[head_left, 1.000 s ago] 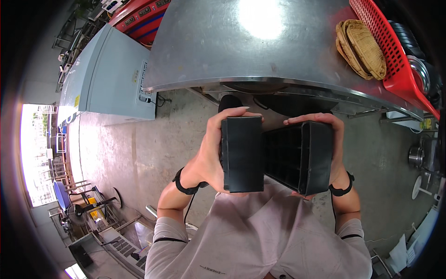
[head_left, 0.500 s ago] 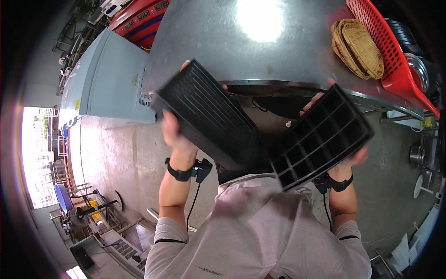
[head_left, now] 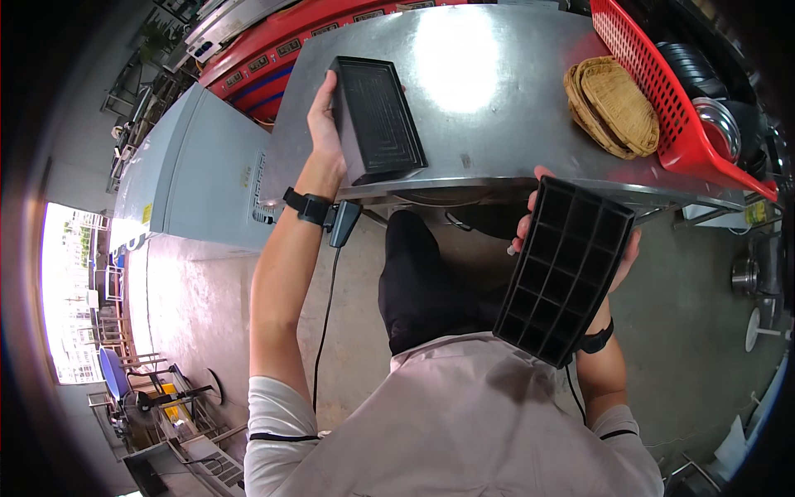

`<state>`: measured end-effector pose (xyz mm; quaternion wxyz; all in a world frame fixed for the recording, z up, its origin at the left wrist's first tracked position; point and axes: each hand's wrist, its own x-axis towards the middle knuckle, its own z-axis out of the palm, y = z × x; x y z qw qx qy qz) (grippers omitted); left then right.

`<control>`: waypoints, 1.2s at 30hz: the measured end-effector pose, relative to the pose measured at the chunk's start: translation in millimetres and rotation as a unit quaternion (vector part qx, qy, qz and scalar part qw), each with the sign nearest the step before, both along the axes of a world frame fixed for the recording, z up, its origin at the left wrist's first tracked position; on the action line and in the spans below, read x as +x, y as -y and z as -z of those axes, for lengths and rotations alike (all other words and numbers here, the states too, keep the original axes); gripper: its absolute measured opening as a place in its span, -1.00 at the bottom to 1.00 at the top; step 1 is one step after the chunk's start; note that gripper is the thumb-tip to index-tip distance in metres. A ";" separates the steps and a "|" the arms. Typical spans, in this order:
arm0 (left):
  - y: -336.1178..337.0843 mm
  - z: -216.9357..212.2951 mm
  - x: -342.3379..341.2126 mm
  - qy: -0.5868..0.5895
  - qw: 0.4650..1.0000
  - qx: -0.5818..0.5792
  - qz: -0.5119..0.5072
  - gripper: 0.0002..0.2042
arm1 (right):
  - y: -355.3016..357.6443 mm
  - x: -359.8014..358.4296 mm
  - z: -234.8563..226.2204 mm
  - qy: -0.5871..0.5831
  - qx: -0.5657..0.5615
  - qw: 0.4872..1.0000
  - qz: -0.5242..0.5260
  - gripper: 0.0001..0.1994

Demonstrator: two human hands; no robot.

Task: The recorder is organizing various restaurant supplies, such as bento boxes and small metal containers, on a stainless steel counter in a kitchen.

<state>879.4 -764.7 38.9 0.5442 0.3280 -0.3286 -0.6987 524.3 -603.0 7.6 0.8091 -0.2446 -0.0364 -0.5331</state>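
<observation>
My left hand (head_left: 324,124) grips the side of a black rectangular box (head_left: 381,116) with ridged rectangular lines on the face I see. The box is over the left front part of the metal table; I cannot tell whether it touches the top. Lower on the right, my right hand (head_left: 627,263) holds a black tray (head_left: 553,269) divided into several square compartments. That tray is tilted, in front of the table edge, its compartments facing me. Fingers show on both of its long sides; the palm is hidden behind it.
On the right of the metal table (head_left: 513,124) lie woven baskets (head_left: 621,103) beside a red perforated basket (head_left: 687,116) with metal dishes. A pale blue cabinet (head_left: 199,166) stands left of the table. Cables hang from black wrist devices, one being the left device (head_left: 344,222).
My left hand has carried the black box forward over the table, away from the compartment tray. My right hand has turned the tray more upright and drawn it slightly away.
</observation>
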 end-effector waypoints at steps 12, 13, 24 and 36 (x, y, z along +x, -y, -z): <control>36.7 -11.4 -2.4 0.141 0.989 0.042 -0.033 -0.53 | -11.9 9.4 -16.0 -0.095 0.100 0.988 0.061 0.11; 37.9 -9.5 -4.0 0.163 0.984 0.038 -0.059 -0.50 | -11.5 10.5 -17.1 -0.098 0.104 0.988 0.065 0.11; 47.5 -3.6 20.7 0.428 0.887 0.012 -0.173 -0.32 | -7.9 5.5 -17.8 0.002 0.072 0.997 0.013 0.12; 37.7 -10.2 49.3 0.580 0.811 0.019 -0.070 -0.35 | 5.9 8.1 -19.2 -0.051 0.013 0.998 0.038 0.20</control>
